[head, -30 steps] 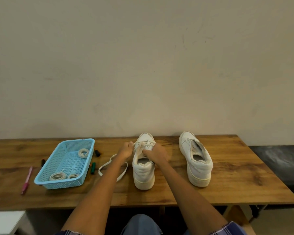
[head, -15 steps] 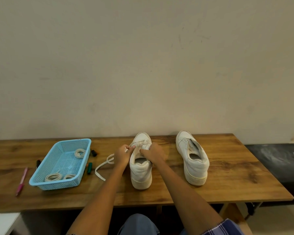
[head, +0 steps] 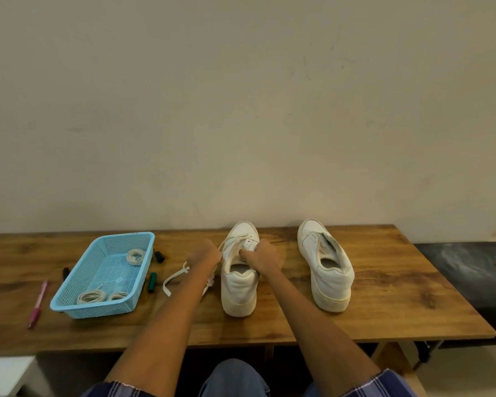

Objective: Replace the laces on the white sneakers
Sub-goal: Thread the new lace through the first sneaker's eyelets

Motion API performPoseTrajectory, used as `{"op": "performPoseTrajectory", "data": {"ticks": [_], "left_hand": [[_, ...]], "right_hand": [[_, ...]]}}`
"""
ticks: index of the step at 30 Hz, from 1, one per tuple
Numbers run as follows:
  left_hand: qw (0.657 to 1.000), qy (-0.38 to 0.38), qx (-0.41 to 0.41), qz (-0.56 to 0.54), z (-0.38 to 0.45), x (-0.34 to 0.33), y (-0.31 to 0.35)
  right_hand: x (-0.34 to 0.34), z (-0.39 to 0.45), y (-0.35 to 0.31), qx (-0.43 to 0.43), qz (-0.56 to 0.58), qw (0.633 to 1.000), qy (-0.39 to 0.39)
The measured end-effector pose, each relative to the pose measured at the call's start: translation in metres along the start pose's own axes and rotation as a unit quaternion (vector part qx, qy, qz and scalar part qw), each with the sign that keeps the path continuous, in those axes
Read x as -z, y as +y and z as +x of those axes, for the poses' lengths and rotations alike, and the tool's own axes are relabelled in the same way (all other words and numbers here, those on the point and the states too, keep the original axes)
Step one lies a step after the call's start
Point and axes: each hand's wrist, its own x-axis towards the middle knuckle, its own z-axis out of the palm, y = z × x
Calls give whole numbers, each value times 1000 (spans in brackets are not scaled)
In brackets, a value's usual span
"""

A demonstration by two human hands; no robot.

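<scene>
Two white sneakers stand heel-toward-me on the wooden table (head: 384,310). The left sneaker (head: 239,287) still has lace threaded near its toe. My left hand (head: 204,255) grips the white lace (head: 173,277) just left of that shoe, and the loose end trails over the table. My right hand (head: 262,257) holds the shoe's right upper edge by the eyelets, thumb at the tongue. The right sneaker (head: 327,270) stands apart with no lace and an open tongue.
A light blue basket (head: 80,285) at the left holds several coiled white laces (head: 135,256). Markers (head: 152,280) lie beside it. A pink pen (head: 38,303) lies near the left edge. A dark bench (head: 470,270) adjoins the table on the right; a wall stands behind.
My left hand has drawn back to the left and toward me with the lace, away from the shoe's eyelets. My right hand stays on the left sneaker.
</scene>
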Motion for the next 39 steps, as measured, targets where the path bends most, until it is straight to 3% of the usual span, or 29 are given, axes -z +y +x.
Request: {"op": "performPoseTrajectory", "data": {"ticks": [3, 8, 10, 12, 14, 18, 22, 24, 27, 30, 33, 39], "left_hand": [[999, 15, -11, 39, 5, 6, 2], [980, 78, -168, -73, 10, -4, 3], [976, 102, -178, -75, 6, -5, 3], [979, 78, -186, -43, 5, -3, 5], [985, 38, -166, -23, 9, -1, 5], [993, -40, -73, -89, 14, -3, 8], [995, 59, -23, -80, 0, 2, 22], [991, 94, -56, -75, 4, 0, 23], [980, 60, -123, -145, 17, -8, 15], [973, 79, -146, -163, 27, -12, 6], [966, 51, -136, -215, 22, -7, 9], [966, 99, -101, -215, 13, 27, 7]], "right_hand": [[-1, 0, -2, 7, -13, 1000, -8], [0, -2, -6, 17, -32, 999, -6], [-1, -1, -5, 16, -30, 999, -5], [-1, 0, -5, 18, -27, 999, -6], [0, -1, -6, 21, -34, 999, -4], [1, -2, -9, 17, -61, 998, -8], [4, -1, -11, 24, -81, 996, -21], [4, 0, -12, 28, -95, 995, -27], [4, 0, -12, 30, -97, 995, -21], [1, 0, -11, 26, -89, 996, -15], [0, -1, -10, 24, -87, 996, -6], [5, -6, -17, 4, -93, 996, -19]]}}
